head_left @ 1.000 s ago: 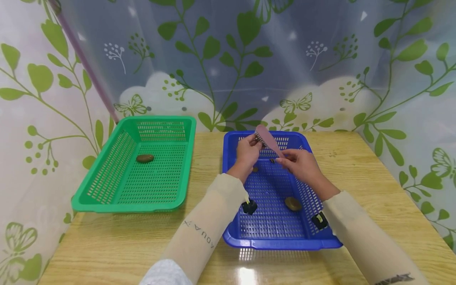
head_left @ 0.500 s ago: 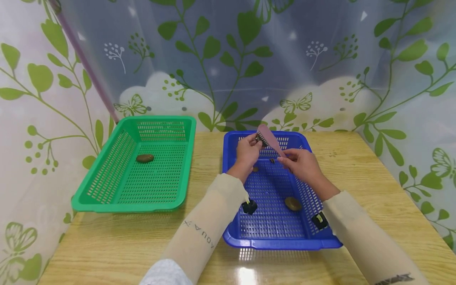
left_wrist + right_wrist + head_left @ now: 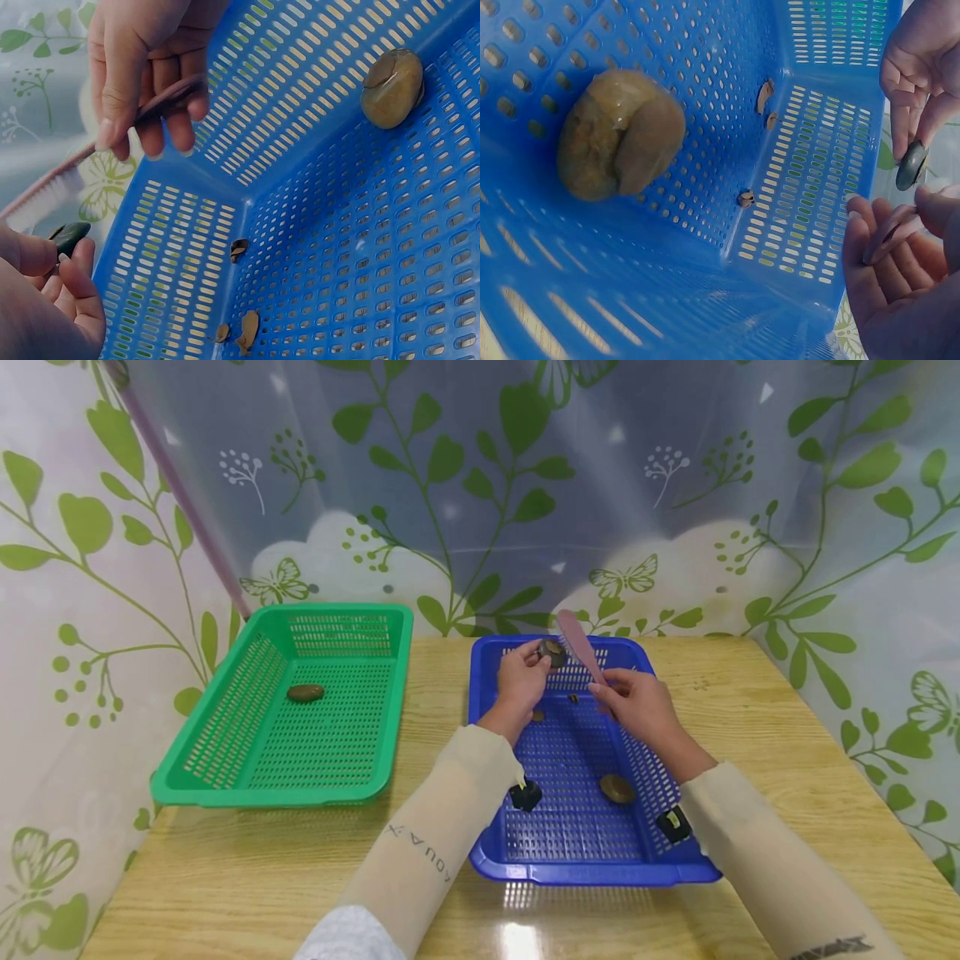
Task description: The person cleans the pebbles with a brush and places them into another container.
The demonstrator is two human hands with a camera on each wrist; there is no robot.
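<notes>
A pale, wood-grained table (image 3: 435,693) is carrying a green basket (image 3: 262,798) on the left and a blue basket (image 3: 600,874) on the right. Both are standing upright, and bare wood is showing between them. A bright reflection (image 3: 519,939) is shining on the glossy top in front of the blue basket.

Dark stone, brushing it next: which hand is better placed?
Right, I'd say: the right hand holds the pink brush, its bristles facing the dark stone. The left hand pinches that stone, so it looks better suited to steadying it.
</notes>
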